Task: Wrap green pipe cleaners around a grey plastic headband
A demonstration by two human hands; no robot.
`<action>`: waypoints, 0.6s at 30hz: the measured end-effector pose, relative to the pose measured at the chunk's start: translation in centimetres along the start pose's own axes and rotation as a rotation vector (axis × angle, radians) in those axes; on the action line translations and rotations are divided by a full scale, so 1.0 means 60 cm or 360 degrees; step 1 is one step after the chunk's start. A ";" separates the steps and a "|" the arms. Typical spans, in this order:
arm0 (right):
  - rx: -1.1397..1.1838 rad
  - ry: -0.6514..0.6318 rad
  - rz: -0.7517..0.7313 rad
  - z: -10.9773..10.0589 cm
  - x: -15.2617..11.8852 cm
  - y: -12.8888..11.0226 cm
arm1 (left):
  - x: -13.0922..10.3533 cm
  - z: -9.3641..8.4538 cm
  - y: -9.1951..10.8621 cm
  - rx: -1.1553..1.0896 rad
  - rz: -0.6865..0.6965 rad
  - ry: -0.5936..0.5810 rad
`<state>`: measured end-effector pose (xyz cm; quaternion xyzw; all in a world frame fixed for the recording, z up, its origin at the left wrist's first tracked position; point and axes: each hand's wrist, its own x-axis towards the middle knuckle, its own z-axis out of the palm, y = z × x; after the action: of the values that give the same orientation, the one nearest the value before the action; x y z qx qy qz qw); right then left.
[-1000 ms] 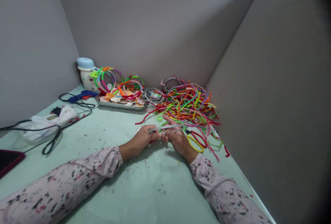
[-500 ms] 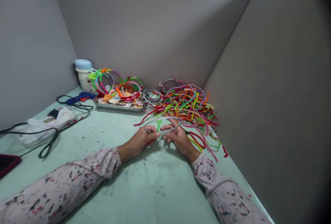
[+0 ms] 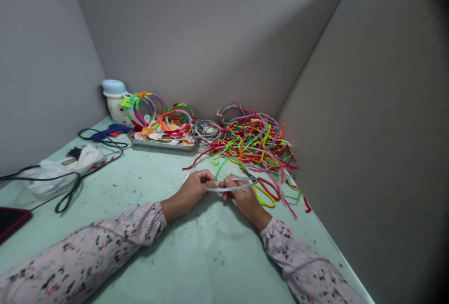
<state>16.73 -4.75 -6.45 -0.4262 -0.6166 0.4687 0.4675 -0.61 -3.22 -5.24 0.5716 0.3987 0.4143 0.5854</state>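
A thin grey hoop (image 3: 242,185) is held low over the table, seen nearly edge-on. My left hand (image 3: 194,189) is closed, with thumb and forefinger pinching the hoop's left end. From this pinch a bright green pipe cleaner (image 3: 219,170) rises and curves away to the right. Close beside it, my right hand (image 3: 243,196) has its fingers bent together at the hoop, whose front edge crosses over them. Whether those fingertips also grip the pipe cleaner is hidden. A pair of scissors with red and yellow handles (image 3: 269,191) lies just right of my right hand.
Colourful pipe cleaners (image 3: 256,138) lie heaped at the back right, beside coiled grey hoops (image 3: 206,130). A metal tray (image 3: 163,145) holds shells and wrapped hoops. A bottle (image 3: 117,103), black cables (image 3: 72,191), a plastic bag (image 3: 49,177) and a phone (image 3: 12,222) are left. Walls enclose the table.
The grey hoop has tipped flatter and shifted down and right. My right fingers have drawn in from spread to bent together. More of the green pipe cleaner shows behind the hands.
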 end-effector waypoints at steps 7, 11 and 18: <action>-0.0005 0.0116 0.0082 0.006 0.001 -0.002 | 0.003 -0.003 -0.010 -0.0055 -0.0007 -0.0075; 0.0082 0.0183 0.0213 0.007 0.003 -0.007 | 0.004 -0.002 -0.017 -0.0032 0.0016 -0.0104; 0.0162 0.0258 0.0272 0.006 0.006 -0.013 | 0.001 -0.006 -0.008 -0.0146 0.0024 -0.0179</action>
<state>16.24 -4.61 -5.65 -0.4894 -0.5135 0.5016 0.4951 -0.89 -3.04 -5.73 0.5695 0.3413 0.4038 0.6294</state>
